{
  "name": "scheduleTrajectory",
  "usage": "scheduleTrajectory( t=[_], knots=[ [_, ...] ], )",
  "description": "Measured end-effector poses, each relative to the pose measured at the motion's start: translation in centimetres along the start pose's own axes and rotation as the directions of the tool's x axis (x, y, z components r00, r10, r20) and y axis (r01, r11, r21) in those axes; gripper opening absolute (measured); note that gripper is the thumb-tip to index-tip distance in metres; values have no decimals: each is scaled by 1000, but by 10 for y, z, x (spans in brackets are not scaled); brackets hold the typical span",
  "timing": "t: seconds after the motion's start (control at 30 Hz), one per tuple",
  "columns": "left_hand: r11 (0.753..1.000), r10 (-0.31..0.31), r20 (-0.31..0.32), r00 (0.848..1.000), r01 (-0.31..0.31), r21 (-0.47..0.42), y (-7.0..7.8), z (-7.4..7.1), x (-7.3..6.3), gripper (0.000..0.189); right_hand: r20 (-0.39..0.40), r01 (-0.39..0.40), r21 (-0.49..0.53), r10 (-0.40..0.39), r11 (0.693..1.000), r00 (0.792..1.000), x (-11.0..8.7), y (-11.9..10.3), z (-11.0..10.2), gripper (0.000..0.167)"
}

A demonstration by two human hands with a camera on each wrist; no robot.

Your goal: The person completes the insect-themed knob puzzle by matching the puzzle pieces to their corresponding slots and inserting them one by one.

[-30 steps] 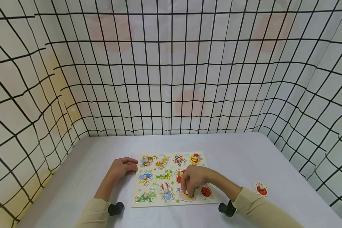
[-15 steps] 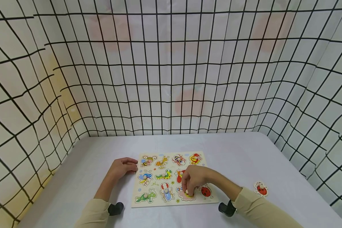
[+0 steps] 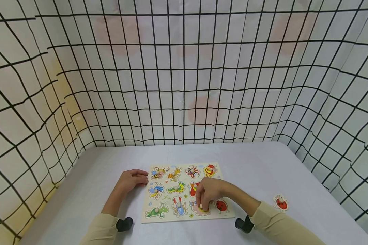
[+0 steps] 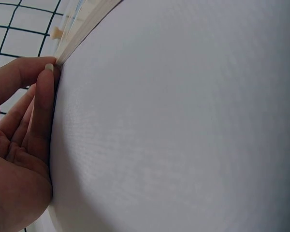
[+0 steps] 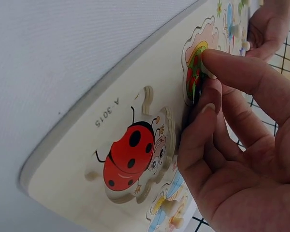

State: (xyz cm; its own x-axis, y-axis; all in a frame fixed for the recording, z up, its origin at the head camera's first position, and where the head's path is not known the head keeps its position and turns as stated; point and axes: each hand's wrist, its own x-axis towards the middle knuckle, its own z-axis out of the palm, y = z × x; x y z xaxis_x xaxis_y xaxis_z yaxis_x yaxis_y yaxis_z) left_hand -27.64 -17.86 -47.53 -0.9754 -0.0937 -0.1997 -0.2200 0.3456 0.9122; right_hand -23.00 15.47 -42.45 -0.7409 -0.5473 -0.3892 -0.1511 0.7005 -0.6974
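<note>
A wooden peg puzzle board (image 3: pixel 164 217) with insect pictures lies flat on the white table. My right hand (image 3: pixel 210 192) is over its bottom row, thumb and fingertips pinching the peg of a pink, green and red puzzle piece (image 5: pixel 192 72). That piece sits in its outline on the board; the fingers cover part of it. Beside it, the ladybug recess (image 5: pixel 133 154) shows its printed picture without a piece. My left hand (image 3: pixel 130 180) rests on the table, its fingertips (image 4: pixel 47 77) touching the board's left edge. A loose ladybug piece (image 3: pixel 281 203) lies to the right.
Several other pegged pieces, such as the caterpillar (image 3: pixel 176 188) and the blue beetle (image 3: pixel 179 206), sit in the board. A black grid net (image 3: pixel 184 90) over white cloth encloses the table (image 3: pixel 251 160) at the back and sides. Black wrist cameras (image 3: pixel 244 225) are on both sleeves.
</note>
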Motion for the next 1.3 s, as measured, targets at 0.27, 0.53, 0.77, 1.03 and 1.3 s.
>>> scheduleTrajectory(
  t=[0.27,0.53,0.77,1.03,1.3],
  knots=[
    [1000,0,5,1000,0,3,2,-1,-3,26,10,-10,9,10,1000,1000,2,2,-1,15],
    [1000,13,7,1000,-13,-2,2,-2,-3,25,11,-18,-5,18,1000,1000,2,3,-2,14],
    [1000,12,7,1000,-12,3,2,-2,-3,25,15,-17,-17,17,1000,1000,3,4,-2,14],
    [1000,14,7,1000,-14,-10,1,-1,0,24,28,-8,-15,9,1000,1000,2,3,-4,15],
    [1000,12,10,1000,-12,-9,4,-2,-4,25,26,-1,11,1,1000,1000,1,3,-3,15]
  ],
)
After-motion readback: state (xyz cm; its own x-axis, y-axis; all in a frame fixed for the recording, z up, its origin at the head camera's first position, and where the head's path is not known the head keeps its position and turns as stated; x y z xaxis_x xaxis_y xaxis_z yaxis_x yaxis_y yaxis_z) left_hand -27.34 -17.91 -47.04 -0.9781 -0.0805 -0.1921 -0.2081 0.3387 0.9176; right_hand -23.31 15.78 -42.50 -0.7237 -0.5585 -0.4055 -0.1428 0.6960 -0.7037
